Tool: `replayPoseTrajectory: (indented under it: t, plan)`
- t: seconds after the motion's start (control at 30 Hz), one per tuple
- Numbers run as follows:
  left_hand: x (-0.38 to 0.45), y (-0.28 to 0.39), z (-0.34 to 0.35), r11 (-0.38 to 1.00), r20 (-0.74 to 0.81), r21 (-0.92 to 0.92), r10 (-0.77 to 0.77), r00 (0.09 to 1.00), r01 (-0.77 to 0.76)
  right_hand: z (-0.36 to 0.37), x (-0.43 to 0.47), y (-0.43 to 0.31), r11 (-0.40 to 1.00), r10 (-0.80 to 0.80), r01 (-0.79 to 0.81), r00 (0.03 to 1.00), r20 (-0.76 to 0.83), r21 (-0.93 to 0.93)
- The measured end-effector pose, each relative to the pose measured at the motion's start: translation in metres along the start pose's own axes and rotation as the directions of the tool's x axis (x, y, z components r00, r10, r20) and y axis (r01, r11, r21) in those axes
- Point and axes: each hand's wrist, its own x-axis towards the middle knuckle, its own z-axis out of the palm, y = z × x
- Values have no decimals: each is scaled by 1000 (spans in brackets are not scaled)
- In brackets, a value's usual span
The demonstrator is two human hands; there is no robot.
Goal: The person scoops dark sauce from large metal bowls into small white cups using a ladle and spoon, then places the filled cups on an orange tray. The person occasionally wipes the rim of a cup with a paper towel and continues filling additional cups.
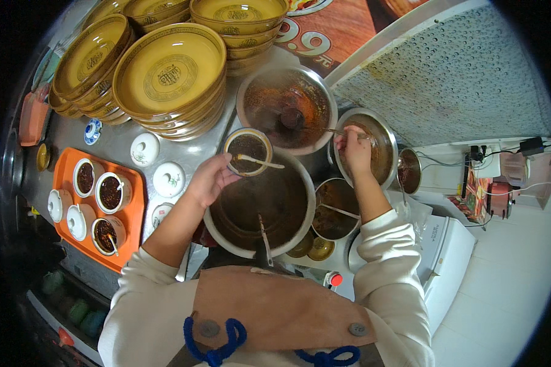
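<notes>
My left hand [214, 180] grips the rim of a small ceramic bowl [247, 146] holding dark contents. A pale spoon [262, 161] lies across it, its handle jutting past the rim. Below the bowl is a wide metal pot [287, 202] of dark liquid, with a ladle [265, 241] leaning inside. My right hand [354, 149] is closed on the thin metal handle of a ladle [293, 118], whose bowl sits in a steaming pot of reddish, oily broth [262, 98]. Under that hand stands another metal pot [377, 133] of brownish liquid.
Stacked yellow bowls [170, 69] fill the back left. An orange tray [135, 215] carries several small jars, some showing dark chili sauce, beside loose white lids [169, 179]. Nearer stands a divided pot [333, 220]. A bubbled translucent panel [454, 78] rises at right, above cables and a white appliance [447, 247].
</notes>
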Motion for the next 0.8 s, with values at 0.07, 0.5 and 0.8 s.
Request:
replayPoseTrajectory:
  t: [0.07, 0.5, 0.8]
  plan:
    - [7, 2, 3, 1000, 22, 4, 3, 1000, -3, -4, -4, -10, 1000, -4, 4, 1000, 25, 7]
    - [46, 11, 37, 1000, 77, -25, 14, 997, -12, -9, -47, -143, 977, -203, 209, 974, 101, -46]
    - [78, 3, 61, 999, 19, -28, 22, 1000, -22, -7, -102, -175, 942, -294, 315, 941, 170, -114]
